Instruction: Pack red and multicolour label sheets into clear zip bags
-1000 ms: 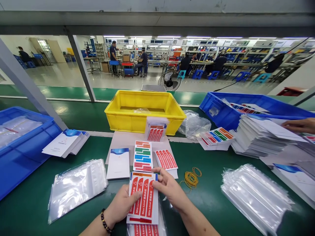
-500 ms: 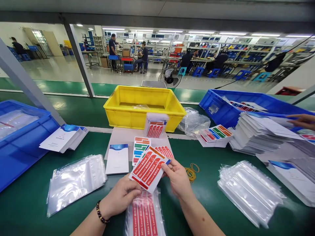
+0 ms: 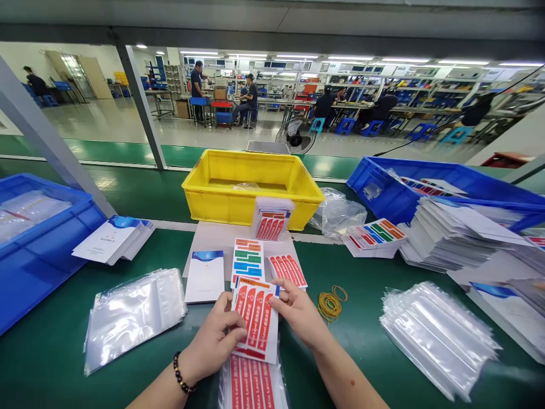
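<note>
Both my hands hold one red-and-white label sheet (image 3: 256, 321) upright over the green table. My left hand (image 3: 213, 343), with a bead bracelet on the wrist, pinches its left edge. My right hand (image 3: 298, 312) pinches its upper right edge. Under the sheet lies a clear bag holding red labels (image 3: 252, 387). Just beyond the sheet lie a multicolour label sheet (image 3: 247, 260), a small stack of red labels (image 3: 288, 269) and a white-and-blue booklet (image 3: 205, 276).
A yellow bin (image 3: 251, 190) stands ahead with a bagged pack of labels (image 3: 271, 220) leaning on it. Blue bins sit left (image 3: 40, 255) and right (image 3: 443, 184). Clear bag piles (image 3: 131, 315) (image 3: 438, 335), rubber bands (image 3: 331, 303) and booklet stacks (image 3: 451, 238) surround me.
The label sheet, tilted to the right half a second ago, has been turned back upright between my hands. A co-worker's hand at the right edge has gone out of view.
</note>
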Demonstrator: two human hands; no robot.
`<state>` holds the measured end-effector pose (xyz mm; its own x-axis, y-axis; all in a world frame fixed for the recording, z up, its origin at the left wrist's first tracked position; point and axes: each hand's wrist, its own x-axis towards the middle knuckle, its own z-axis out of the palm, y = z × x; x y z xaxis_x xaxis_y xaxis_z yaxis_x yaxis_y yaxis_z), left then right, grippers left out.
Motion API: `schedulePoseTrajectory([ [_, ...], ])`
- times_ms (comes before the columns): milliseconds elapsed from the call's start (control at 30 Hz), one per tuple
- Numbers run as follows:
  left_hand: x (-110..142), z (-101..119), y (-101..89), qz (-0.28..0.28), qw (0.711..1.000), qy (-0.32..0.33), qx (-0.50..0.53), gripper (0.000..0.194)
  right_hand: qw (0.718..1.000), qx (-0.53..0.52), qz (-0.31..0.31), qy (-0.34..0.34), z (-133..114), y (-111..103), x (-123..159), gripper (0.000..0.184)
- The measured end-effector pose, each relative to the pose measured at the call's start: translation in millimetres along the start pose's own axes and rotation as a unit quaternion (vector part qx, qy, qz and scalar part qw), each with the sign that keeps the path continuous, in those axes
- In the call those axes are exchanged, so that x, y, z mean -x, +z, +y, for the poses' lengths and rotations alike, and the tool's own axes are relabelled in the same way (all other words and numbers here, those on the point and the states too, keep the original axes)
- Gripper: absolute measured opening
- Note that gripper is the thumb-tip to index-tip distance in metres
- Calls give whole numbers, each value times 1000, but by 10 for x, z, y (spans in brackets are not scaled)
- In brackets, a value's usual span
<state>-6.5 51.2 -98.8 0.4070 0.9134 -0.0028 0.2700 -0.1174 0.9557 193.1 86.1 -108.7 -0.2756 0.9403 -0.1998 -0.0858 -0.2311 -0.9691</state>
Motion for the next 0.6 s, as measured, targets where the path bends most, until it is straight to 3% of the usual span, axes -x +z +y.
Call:
schedulePoseTrajectory([
  [67, -8, -19, 1, 19, 1000, -16, 15, 17, 999, 45, -10, -13, 12, 32, 20, 45],
  [200, -14, -71, 2, 60, 998, -15, 33, 18, 974, 201, -65, -82, -43, 81, 62, 14],
  [267, -15, -82, 6, 70, 996, -14, 44, 19, 961, 232, -118, -95, -82, 99, 82, 20],
  [333, -19, -80, 9, 79, 995, -21, 62, 21, 957, 237, -146, -84, -102, 107, 98, 14],
  [467, -34, -66, 1, 83, 983, -66, 153, 19, 967, 214, -129, -50, -74, 108, 113, 10],
  [600, -37, -54, -17, 41, 967, -153, 200, 23, 984, 152, -86, -20, -29, 125, 104, 23],
])
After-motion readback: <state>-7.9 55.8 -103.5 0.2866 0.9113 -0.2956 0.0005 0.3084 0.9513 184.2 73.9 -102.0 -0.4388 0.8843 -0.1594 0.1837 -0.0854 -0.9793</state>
